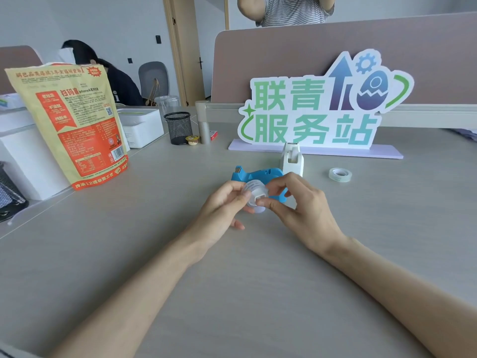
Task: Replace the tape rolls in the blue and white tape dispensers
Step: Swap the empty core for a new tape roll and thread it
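Observation:
Both hands hold a clear tape roll [254, 193] with a white hub just above the grey desk. My left hand [224, 205] pinches its left side and my right hand [300, 206] pinches its lower right edge. Right behind the roll lies the blue tape dispenser [258, 175], partly hidden by my fingers. The white tape dispenser [291, 158] stands upright behind the blue one, its roll slot looking empty. A second clear tape roll [340, 174] lies flat on the desk to the right.
A large cut-out sign [317, 109] on a lilac base stands at the back. A yellow and red snack bag [74, 125] stands at the left, beside white boxes [140, 125] and a black mesh cup [178, 127]. People sit behind the desk divider [284, 52].

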Tool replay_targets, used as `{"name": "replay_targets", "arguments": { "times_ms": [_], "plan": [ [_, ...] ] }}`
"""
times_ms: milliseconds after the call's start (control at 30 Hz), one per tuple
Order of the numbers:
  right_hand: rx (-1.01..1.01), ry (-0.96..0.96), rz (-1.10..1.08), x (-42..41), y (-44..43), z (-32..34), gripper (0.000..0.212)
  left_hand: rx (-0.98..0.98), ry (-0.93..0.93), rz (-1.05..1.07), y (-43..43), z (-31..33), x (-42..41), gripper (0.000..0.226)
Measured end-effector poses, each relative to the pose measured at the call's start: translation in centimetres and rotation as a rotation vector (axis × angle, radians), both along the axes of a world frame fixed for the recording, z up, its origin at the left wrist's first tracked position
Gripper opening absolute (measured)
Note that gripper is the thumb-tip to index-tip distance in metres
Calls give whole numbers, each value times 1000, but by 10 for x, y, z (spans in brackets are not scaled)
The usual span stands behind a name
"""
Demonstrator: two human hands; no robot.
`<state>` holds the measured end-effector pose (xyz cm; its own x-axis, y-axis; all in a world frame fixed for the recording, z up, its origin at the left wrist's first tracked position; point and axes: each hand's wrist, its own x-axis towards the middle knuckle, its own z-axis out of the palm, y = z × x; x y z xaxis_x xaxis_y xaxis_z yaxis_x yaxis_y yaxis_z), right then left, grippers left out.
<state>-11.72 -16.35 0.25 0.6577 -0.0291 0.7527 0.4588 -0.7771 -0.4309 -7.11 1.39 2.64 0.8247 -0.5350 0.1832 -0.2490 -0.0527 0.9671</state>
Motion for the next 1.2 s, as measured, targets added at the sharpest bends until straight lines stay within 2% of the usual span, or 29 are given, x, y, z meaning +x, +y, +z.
{"name": "replay_targets", "arguments": {
  "times_ms": [100,167,233,367,500,633,733,833,1000,1200],
  "plan": [
    [66,87,-15,0,1,4,40,-12,26,-17,0,0,0,16],
    [123,195,51,1,2,8,57,-12,22,-22,0,-3,2,14],
    [165,254,108,2,2,8,62,-13,24,-36,0,-6,3,17],
    [173,175,48,1,2,7,48,-5,-28,-29,-4,-10,1,23],
    [127,69,-42,2,2,5,42,-18,-239,195,-9,-16,3,25],
    [81,26,-103,11,2,3,40,-34,-364,290,-17,-13,10,9],
    [97,4,-105,21,-1,3,42,-48,-354,288,-27,-11,22,28],
    [101,-39,-94,29,-4,4,43,-65,-361,310,-36,-11,35,33],
    [112,-53,-77,43,-9,7,43,2,-515,390,-41,-14,49,47],
    [213,-35,-73,53,-15,6,28,99,-613,385,-54,-12,62,60]
  ]
}}
